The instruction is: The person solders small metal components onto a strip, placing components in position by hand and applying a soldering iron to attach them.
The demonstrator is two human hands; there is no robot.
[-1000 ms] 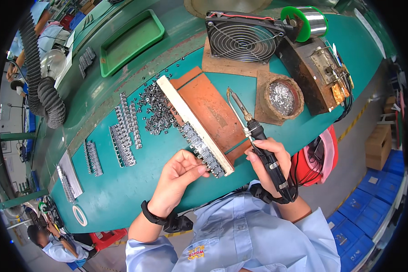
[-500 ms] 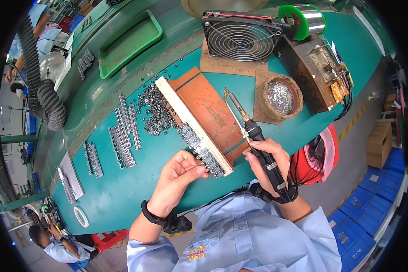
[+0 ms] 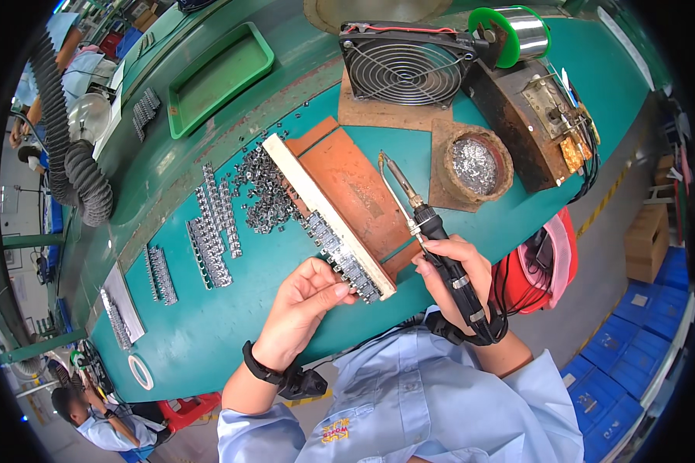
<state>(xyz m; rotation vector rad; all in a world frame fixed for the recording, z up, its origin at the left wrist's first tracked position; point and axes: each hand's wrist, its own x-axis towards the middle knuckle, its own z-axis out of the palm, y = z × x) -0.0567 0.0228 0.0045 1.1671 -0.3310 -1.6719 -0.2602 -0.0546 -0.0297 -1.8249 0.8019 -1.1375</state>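
My right hand (image 3: 462, 272) is closed round the black handle of a soldering iron (image 3: 438, 235), its tip pointing up and away over the brown board. A thin solder feed tube runs alongside the iron. With thumb and fingers pinched, my left hand (image 3: 307, 299) holds the near end of a strip of small metal parts (image 3: 340, 258). The strip lies along a cream-coloured bar (image 3: 324, 208) at the left edge of the reddish-brown board (image 3: 359, 189). What the left fingertips touch underneath is hidden. The iron's tip stays apart from the strip.
Loose metal parts (image 3: 264, 189) lie heaped left of the bar, with finished-looking strips (image 3: 207, 247) further left. Beyond are a green tray (image 3: 222, 81), a fan (image 3: 405, 69), a bowl of solder scraps (image 3: 475, 166) and a solder spool (image 3: 517, 37). Blue bins (image 3: 618, 347) stand at right.
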